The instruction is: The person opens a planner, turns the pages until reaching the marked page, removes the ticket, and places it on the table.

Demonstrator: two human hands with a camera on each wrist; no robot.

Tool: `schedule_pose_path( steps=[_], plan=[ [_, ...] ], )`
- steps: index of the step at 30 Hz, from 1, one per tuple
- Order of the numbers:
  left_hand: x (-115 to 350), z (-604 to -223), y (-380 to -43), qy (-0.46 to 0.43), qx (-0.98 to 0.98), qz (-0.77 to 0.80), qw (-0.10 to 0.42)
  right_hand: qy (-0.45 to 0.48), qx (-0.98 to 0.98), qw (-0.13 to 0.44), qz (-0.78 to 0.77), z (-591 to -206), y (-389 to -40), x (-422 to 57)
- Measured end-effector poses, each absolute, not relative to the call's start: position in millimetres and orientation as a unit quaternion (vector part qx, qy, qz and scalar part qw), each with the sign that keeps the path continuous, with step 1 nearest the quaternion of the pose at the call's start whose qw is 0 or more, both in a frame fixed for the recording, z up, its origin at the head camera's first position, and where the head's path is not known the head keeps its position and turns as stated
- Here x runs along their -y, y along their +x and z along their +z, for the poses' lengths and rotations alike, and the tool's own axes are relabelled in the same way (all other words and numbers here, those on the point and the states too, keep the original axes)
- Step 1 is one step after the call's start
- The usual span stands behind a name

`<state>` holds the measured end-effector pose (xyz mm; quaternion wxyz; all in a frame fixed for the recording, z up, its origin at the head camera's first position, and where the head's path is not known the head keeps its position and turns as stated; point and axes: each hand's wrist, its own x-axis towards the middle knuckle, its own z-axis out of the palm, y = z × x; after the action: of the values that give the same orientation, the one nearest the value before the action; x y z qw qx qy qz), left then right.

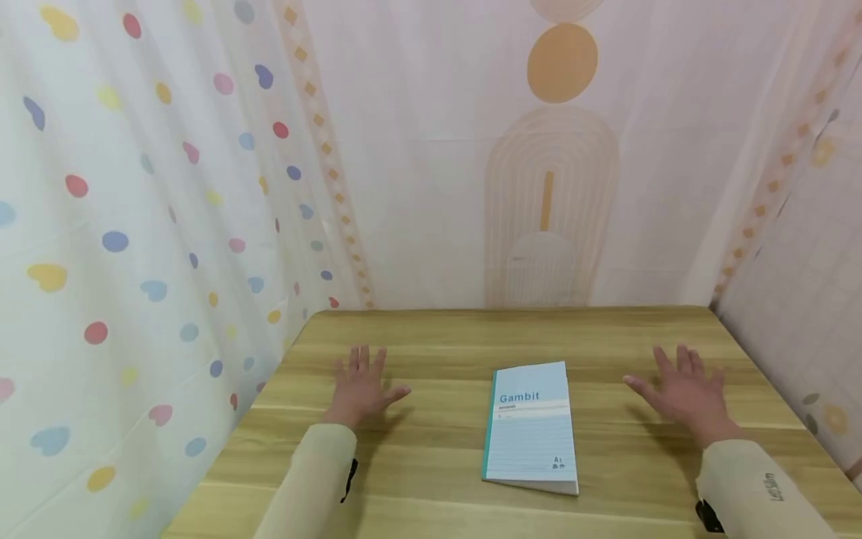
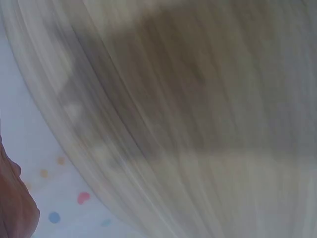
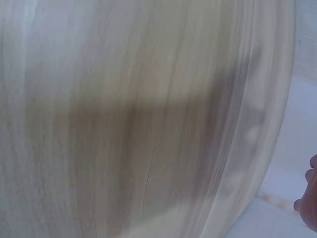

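Observation:
A notebook [image 1: 530, 430] with a pale blue cover, a teal spine and the word "Gambit" lies closed on the wooden table [image 1: 431, 337], between the two hands. To its left, my left hand [image 1: 361, 391] is held over the table with fingers spread and thumb out, holding nothing. On the other side, my right hand [image 1: 687, 391] is likewise spread, palm down and apart from the notebook. In the left wrist view only a bit of the left hand [image 2: 17, 198] shows at the edge, above its shadow. The right wrist view catches a sliver of the right hand [image 3: 309, 198].
A curtain with coloured dots [image 1: 155, 224] hangs along the left side of the table. Behind the far edge hangs a pale patterned curtain [image 1: 417, 187], and another [image 1: 801, 299] hangs at the right. Both forearms wear cream sleeves [image 1: 306, 479] with dark straps.

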<state>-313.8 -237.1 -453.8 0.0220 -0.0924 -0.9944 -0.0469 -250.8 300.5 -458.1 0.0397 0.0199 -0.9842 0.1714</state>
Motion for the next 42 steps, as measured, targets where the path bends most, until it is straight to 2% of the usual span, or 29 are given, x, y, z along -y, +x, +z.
schedule_pose_path(
  steps=[17,26,36,42],
  plan=[
    [194.5,-456.0,-317.0,-0.159,0.984,-0.066,0.042,0.040,0.974,0.055,0.215,-452.5,-256.8,-269.7],
    [170.8,-448.8,-306.4,-0.187,0.977,-0.097,0.014,0.056,0.971,0.062,0.225,-452.0,-259.8,-243.9],
    [155.0,-459.7,-302.4,-0.210,0.971,-0.112,0.002,0.068,0.959,0.055,0.269,-454.3,-258.6,-223.6],
    [142.9,-465.7,-298.1,-0.218,0.967,-0.130,-0.014,0.057,0.944,0.033,0.322,-458.9,-258.3,-213.8]
  ],
)
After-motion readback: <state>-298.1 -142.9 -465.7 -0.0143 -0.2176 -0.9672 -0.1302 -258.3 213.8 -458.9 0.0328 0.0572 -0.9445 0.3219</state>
